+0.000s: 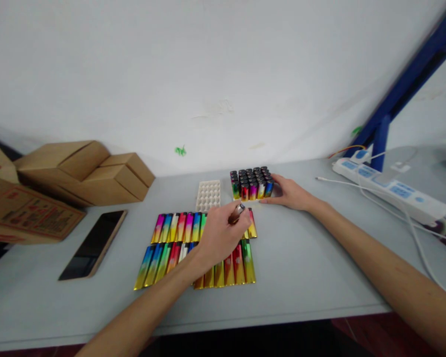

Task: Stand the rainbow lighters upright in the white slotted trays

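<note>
Two rows (173, 227) of lighters lie flat on the table (301, 267); head view is all we have. Left hand (221, 235) hovers over them, fingers pinching one lighter (237, 213) lifted clear of the rows. Right hand (289, 193) is loosely spread, fingers resting against the right side of the full tray (251, 184), which looks packed with upright lighters. Empty tray (208, 195) sits just left of it. Our read: one tray done, one unfilled, both rows mostly left. Phone (92, 244) and boxes (85, 171) at left, power strip (390, 187) at right.
</note>
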Tool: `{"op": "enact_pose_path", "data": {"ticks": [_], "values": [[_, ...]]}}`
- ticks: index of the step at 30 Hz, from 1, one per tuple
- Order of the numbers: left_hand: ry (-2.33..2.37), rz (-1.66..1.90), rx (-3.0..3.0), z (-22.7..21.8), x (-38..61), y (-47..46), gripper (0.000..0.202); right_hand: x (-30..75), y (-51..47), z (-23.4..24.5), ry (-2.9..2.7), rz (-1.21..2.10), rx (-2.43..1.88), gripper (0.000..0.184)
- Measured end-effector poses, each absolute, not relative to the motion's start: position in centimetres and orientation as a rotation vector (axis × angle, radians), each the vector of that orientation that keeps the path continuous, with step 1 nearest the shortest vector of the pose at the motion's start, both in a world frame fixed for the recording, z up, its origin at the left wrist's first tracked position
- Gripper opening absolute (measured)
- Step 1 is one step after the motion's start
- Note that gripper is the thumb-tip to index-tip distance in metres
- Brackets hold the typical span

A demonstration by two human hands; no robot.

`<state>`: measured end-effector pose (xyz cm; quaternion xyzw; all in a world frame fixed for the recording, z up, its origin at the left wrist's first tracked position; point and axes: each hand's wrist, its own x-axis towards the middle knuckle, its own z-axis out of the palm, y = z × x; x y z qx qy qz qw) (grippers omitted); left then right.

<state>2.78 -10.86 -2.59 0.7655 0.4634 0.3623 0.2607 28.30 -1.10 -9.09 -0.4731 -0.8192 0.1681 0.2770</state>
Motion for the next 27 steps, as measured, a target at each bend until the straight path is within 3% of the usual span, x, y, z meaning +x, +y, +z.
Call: {"op": "enact_pose_path", "data": {"ticks": [6,11,27], "values": [[1.225,1.037,2.018,-2.7,2.1,-10.7,0.043,28.5,-0.9,-9.4,-2.194,0.462,-1.220,0.077],[0.973,1.154,1.731,-2.1,0.8,-8.7,0.022,28.6,-0.8,-9.6,-2.197,0.452,-1.200,0.077],[1.149,1.215,1.828,-4.9,-0.2,-3.9,0.035,28.4,-0.8,-9.4,-2.203,0.430,-1.163,0.078]]}}
